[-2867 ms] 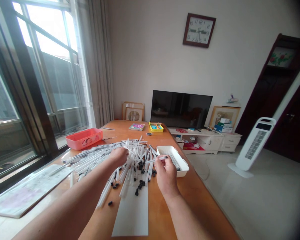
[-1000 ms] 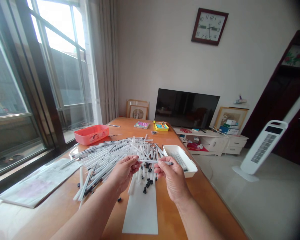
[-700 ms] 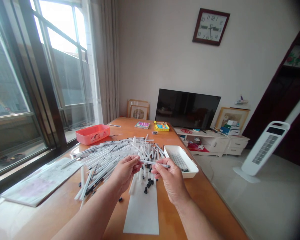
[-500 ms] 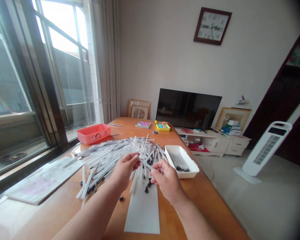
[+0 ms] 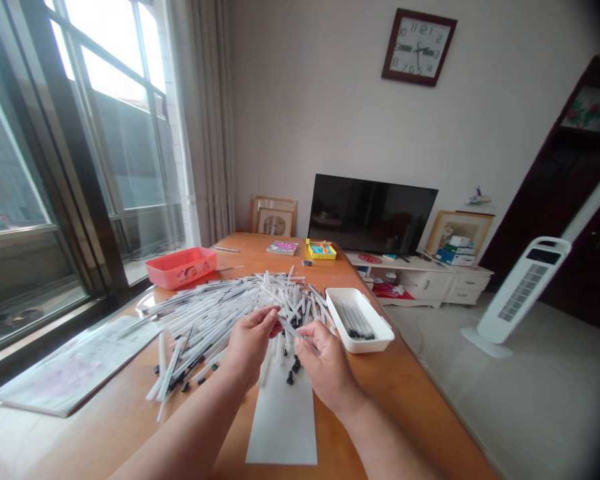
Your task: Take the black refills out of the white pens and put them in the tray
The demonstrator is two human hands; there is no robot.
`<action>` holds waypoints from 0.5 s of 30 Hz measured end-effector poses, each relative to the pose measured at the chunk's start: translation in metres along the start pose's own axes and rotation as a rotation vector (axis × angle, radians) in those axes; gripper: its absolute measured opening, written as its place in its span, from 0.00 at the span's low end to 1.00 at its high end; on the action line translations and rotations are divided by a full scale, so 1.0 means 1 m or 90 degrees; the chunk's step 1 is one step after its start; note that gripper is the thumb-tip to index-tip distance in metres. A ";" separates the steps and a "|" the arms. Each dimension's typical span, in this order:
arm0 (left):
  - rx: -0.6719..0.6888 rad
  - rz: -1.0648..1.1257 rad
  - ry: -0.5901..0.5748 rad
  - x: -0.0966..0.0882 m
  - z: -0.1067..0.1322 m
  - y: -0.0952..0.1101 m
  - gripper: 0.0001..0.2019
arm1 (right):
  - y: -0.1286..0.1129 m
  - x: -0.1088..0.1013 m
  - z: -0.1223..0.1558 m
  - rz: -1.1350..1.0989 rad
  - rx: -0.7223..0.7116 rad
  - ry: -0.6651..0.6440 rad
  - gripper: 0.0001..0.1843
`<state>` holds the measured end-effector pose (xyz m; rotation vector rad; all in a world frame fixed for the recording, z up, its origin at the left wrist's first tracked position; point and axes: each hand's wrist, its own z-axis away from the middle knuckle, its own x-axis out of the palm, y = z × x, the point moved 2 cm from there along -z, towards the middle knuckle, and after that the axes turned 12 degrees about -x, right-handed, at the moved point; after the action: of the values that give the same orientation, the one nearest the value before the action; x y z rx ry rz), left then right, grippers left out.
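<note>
A thin translucent plastic tube [image 5: 290, 328] spans the gap between my hands, slanting down to the right. My left hand [image 5: 250, 337] pinches its upper end between thumb and fingertips. Around its lower part, the fingers of my right hand [image 5: 323, 360] are closed and hide that end. Beyond and beneath the hands spreads a large pile of similar pale tubes [image 5: 215, 310], with dark thin pieces among them. Several small black caps [image 5: 295, 365] lie just left of my right hand, by a white paper strip [image 5: 283, 427].
Right of the pile stands a white plastic tray [image 5: 367, 346] holding several black-ended tubes. A red plastic box [image 5: 180, 270] is at the far left. Farther back are a yellow box [image 5: 321, 252] and a booklet [image 5: 282, 248]. A flat printed pad [image 5: 70, 373] lies by the window.
My right hand has shifted slightly left along the tube, its fingers now nearer my left hand. The whole view has moved a little; both hands keep their grip.
</note>
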<state>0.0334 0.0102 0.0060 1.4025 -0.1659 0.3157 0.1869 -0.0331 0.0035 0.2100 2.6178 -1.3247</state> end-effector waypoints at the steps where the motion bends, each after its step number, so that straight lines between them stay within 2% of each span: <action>1: 0.003 -0.001 0.002 0.001 0.001 0.001 0.23 | 0.000 0.000 0.000 -0.003 -0.001 0.001 0.06; 11: -0.001 0.012 -0.016 0.001 -0.004 -0.007 0.25 | 0.001 0.002 0.000 -0.005 0.007 0.015 0.07; 15: -0.009 0.014 -0.035 -0.004 -0.011 -0.008 0.25 | 0.003 0.002 -0.002 -0.053 0.039 0.000 0.11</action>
<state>0.0310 0.0192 -0.0043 1.3974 -0.2277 0.2944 0.1852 -0.0298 0.0023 0.1106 2.6150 -1.4323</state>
